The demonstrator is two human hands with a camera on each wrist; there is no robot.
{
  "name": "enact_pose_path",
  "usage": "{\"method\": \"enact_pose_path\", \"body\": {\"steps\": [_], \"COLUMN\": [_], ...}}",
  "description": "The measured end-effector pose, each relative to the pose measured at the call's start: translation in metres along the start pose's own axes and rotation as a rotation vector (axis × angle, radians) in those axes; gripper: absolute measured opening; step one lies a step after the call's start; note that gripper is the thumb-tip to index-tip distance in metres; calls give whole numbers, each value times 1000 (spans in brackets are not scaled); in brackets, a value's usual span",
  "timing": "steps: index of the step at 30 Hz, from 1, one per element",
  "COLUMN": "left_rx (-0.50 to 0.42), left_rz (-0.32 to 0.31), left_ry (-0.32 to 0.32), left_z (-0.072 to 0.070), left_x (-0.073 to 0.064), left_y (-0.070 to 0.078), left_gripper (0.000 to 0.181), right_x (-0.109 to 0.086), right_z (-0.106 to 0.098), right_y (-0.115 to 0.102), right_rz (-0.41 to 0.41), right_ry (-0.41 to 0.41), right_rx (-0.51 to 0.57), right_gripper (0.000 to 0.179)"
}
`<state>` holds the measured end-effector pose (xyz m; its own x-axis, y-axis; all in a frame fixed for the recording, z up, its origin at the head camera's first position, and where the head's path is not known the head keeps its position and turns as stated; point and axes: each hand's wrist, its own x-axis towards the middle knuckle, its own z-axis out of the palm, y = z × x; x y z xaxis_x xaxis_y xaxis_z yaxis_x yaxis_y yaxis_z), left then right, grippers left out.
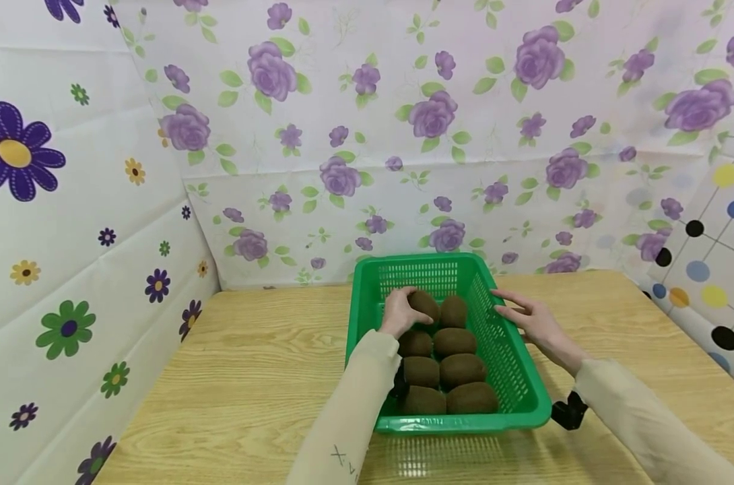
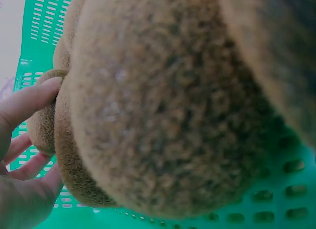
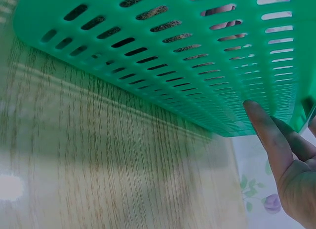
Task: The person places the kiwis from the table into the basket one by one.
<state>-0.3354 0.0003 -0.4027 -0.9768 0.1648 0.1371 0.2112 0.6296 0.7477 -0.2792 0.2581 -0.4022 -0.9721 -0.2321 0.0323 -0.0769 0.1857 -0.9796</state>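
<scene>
A green plastic basket (image 1: 460,423) holds several brown, fuzzy kiwis (image 1: 472,397), laid in two columns. My left hand (image 1: 399,311) reaches into the far part of the basket and grips a kiwi (image 1: 424,306) at the far end of the left column, thumb on one side and fingers on the other. In the left wrist view that kiwi (image 2: 42,123) sits between thumb and fingers, behind nearer kiwis (image 2: 163,105). At the basket's right side, my right hand (image 1: 539,329) holds the rim, with digits over it and other fingers (image 3: 269,140) along the outer slotted wall.
The basket stands on a wood-grain table (image 1: 252,377). Behind the table hangs a purple-flowered sheet (image 1: 343,135). Another flowered sheet (image 1: 88,269) closes off the left, and a dotted one (image 1: 706,269) the right.
</scene>
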Motion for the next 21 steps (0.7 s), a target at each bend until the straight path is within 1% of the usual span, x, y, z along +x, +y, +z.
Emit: {"method": "enact_pose_path", "body": {"steps": [5, 11, 16, 21], "left_rx": [7, -21, -12, -35], "left_rz": [-20, -51, -52, -61], "left_ry": [-33, -88, -138, -158], "left_z": [2, 3, 3, 4], "left_x": [-1, -2, -1, 0], "left_y": [-2, -4, -5, -6], "left_gripper": [69, 69, 69, 70], "right_x": [-1, -1, -1, -1], "right_z": [-2, -2, -3, -2], "right_y": [-1, 0, 0, 1], "right_rz": [-3, -2, -5, 1], "right_ry": [-9, 0, 6, -1], "right_rx": [-15, -28, -32, -16], "right_gripper": [58, 58, 57, 57]}}
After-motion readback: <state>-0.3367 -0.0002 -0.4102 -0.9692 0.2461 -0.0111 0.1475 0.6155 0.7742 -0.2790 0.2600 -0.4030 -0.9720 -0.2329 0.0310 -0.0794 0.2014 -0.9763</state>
